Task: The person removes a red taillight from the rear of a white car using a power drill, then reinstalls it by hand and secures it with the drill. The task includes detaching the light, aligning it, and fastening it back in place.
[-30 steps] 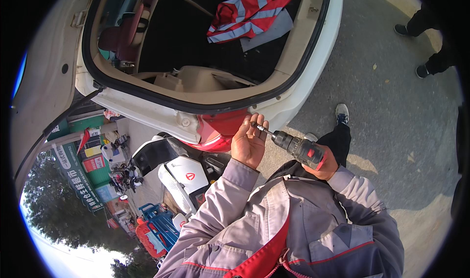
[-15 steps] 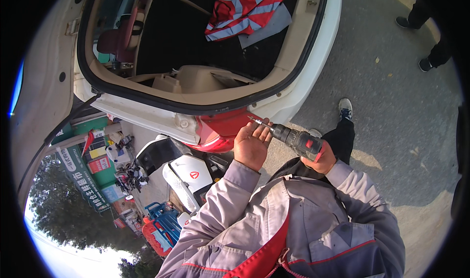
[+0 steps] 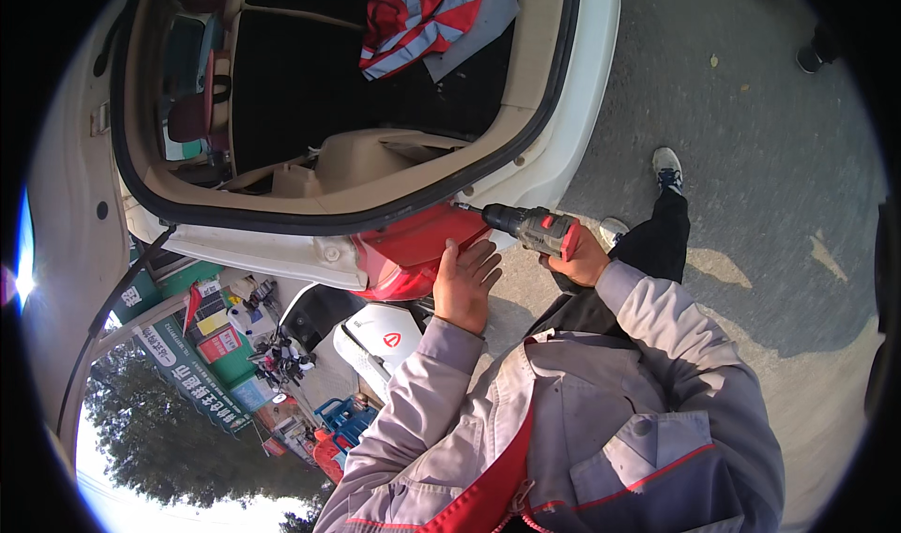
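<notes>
My right hand point(image 3: 586, 259) is wrapped round the grip of a cordless drill point(image 3: 537, 230), dark with a red rear end. Its slim bit point(image 3: 464, 205) points left and meets the upper edge of the red tail light point(image 3: 405, 251), by the white car's open trunk; whether the tip sits on a screw is too small to tell. Just under the drill's nose, my left hand point(image 3: 464, 287) is held palm up with its fingers stretched out. Nothing shows in that palm, and the hand is beside the tail light.
A red reflective vest point(image 3: 427, 17) lies in the dark trunk on a grey sheet point(image 3: 477, 28). At left hangs the raised tailgate point(image 3: 70, 158). A white scooter point(image 3: 380, 338) stands below the bumper. Another person's shoe point(image 3: 808, 60) shows at upper right.
The drill has moved away from my left hand, and its bit now reaches the tail light's edge. My left hand has let go of the bit area and opened. The view has shifted slightly.
</notes>
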A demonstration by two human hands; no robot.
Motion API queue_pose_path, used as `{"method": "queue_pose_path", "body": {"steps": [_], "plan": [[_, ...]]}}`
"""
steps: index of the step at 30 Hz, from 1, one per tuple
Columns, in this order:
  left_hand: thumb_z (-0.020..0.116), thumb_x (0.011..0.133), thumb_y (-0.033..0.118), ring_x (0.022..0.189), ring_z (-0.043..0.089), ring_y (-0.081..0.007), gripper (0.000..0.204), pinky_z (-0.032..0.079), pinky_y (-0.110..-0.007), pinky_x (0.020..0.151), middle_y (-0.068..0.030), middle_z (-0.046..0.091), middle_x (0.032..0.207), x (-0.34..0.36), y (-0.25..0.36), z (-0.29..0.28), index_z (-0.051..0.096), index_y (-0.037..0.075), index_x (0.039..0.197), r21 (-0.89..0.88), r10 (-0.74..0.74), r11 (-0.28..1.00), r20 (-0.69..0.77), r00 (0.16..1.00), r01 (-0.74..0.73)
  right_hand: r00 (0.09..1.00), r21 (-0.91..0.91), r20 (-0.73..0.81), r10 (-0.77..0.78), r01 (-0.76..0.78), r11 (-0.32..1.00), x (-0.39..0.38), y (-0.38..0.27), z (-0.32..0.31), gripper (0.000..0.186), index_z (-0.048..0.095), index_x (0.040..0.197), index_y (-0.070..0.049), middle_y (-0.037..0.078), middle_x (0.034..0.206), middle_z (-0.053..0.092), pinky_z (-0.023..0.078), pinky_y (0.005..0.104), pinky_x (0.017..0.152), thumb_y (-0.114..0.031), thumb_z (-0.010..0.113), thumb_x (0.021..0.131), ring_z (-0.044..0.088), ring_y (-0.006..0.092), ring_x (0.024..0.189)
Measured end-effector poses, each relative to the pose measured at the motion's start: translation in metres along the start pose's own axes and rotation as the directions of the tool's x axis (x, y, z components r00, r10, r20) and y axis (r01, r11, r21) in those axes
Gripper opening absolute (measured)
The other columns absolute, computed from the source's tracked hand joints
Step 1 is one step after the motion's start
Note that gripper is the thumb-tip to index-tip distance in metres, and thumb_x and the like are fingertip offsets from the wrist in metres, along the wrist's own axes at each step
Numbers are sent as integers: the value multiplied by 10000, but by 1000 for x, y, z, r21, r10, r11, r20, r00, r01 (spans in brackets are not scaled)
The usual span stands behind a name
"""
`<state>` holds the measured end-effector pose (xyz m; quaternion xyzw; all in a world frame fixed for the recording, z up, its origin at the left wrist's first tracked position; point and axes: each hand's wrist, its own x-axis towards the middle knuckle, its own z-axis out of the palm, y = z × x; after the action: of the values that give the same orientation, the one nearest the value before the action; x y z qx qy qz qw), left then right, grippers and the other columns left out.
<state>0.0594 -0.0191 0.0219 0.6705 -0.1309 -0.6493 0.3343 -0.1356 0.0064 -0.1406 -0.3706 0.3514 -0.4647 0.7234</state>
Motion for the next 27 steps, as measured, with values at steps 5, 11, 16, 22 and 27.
{"method": "queue_pose_path", "body": {"steps": [5,11,16,22,27], "plan": [[492,1008,660,1295,525,-323,827,375,-442,1127,-186,570,1426,-3,1,8,542,-56,1417,30,13,999,-43,999,-12,999,-11,47,-13,13,1000,8,15,2,494,654,1298,-56,105,1178,736,524,342,968,-48,753,813,689,207,1072],[489,1011,656,1282,528,-317,826,366,-439,1134,-183,582,1399,-4,3,12,548,-68,1403,16,7,1000,-64,998,-6,998,97,58,25,-30,995,10,19,3,500,653,1295,-55,89,1169,734,520,343,972,-21,756,807,681,189,1065],[493,1012,653,1250,542,-306,808,379,-431,1116,-174,599,1364,-5,3,13,567,-65,1374,13,11,1000,-73,997,-10,998,144,64,26,-35,989,12,18,3,500,649,1295,-46,82,1170,734,517,342,975,-7,752,808,677,183,1069],[495,1015,645,1223,556,-296,779,398,-419,1090,-161,620,1325,-3,2,10,589,-56,1342,-6,8,1000,-69,998,-9,999,96,47,24,-28,995,14,16,4,500,638,1307,-38,73,1185,733,513,340,982,9,740,820,672,177,1088],[503,1015,635,1207,566,-290,749,405,-418,1080,-150,632,1305,-1,1,8,608,-43,1315,-21,9,1000,-71,997,-10,998,165,55,41,-49,985,17,18,8,497,639,1296,-43,72,1149,735,518,347,957,26,731,813,676,187,1065]]}}
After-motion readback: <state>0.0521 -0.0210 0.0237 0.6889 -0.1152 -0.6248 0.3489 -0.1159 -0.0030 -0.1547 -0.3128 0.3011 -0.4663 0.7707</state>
